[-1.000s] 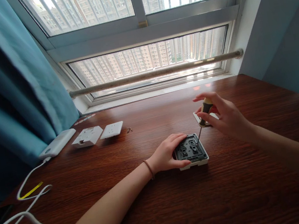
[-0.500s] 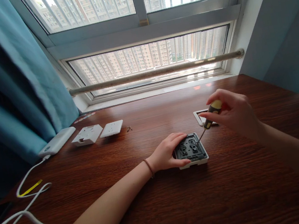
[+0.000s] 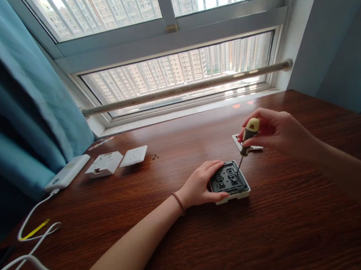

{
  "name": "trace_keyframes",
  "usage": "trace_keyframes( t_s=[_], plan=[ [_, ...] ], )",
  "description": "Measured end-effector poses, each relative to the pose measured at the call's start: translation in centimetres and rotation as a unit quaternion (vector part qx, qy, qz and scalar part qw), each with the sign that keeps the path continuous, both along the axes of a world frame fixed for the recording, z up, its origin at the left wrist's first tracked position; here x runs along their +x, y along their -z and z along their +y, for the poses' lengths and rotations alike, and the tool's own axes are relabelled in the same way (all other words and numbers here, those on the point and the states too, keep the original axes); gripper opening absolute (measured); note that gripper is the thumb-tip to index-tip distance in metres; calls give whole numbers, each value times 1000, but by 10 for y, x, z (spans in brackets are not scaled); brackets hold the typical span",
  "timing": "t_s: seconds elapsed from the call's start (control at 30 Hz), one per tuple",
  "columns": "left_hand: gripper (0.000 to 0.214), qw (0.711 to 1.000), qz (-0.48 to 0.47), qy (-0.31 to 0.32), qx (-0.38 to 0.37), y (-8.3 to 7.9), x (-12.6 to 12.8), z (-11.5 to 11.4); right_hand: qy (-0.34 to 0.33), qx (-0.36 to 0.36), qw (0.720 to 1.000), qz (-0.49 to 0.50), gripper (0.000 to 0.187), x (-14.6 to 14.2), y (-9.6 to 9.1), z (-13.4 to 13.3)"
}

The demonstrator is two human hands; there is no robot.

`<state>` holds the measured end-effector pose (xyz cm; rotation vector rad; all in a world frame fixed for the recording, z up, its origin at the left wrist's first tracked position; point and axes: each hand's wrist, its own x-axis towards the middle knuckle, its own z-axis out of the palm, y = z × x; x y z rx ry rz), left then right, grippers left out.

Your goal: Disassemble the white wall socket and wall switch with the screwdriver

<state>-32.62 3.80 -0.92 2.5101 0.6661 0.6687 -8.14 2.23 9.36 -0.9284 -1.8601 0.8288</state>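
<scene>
On the wooden table, a wall switch (image 3: 228, 182) with a dark grey inner face and a white base lies flat. My left hand (image 3: 205, 182) grips it from the left, thumb along the near edge and fingers on the far edge. In my right hand (image 3: 270, 128) is a screwdriver (image 3: 249, 136) with a yellow and black handle, held between thumb and fingers. Its shaft slants down to the right part of the grey face; the exact spot under the tip is too small to make out. Behind the screwdriver lies a white frame (image 3: 236, 142), partly hidden by my right hand.
Left of centre at the back are a white box (image 3: 104, 165), a white socket plate (image 3: 133, 156) and a few small screws (image 3: 155, 156). A white power bank (image 3: 67, 172) with a white cable (image 3: 45, 266) lies by the blue curtain (image 3: 51, 97). A yellow strip (image 3: 35, 230) rests near the cable.
The screwdriver has tipped more upright and its handle has shifted a little left, with my right fingers changed around it. My left hand stays on the switch. The whole view has shifted slightly.
</scene>
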Motion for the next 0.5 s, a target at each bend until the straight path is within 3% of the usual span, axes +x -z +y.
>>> trace_keyframes(
  t_s=[0.1, 0.17, 0.23, 0.37, 0.5],
  plan=[
    [77, 1000, 4, 1, 7, 0, 0, 0, 183, 90, 979, -10, 33, -13, 12, 0],
    [77, 1000, 5, 2, 8, 1, 0, 0, 227, 131, 965, -22, 31, -18, 17, 0],
    [77, 1000, 5, 3, 8, 0, 0, 0, 192, 125, 973, -14, 31, -19, 18, 2],
    [76, 1000, 4, 2, 6, 0, -1, 0, 54, 6, 997, 59, 38, -12, 17, 9],
    [76, 1000, 1, 2, 5, 0, 0, 0, -96, -102, 983, 117, 50, -4, 12, 13]
  ],
)
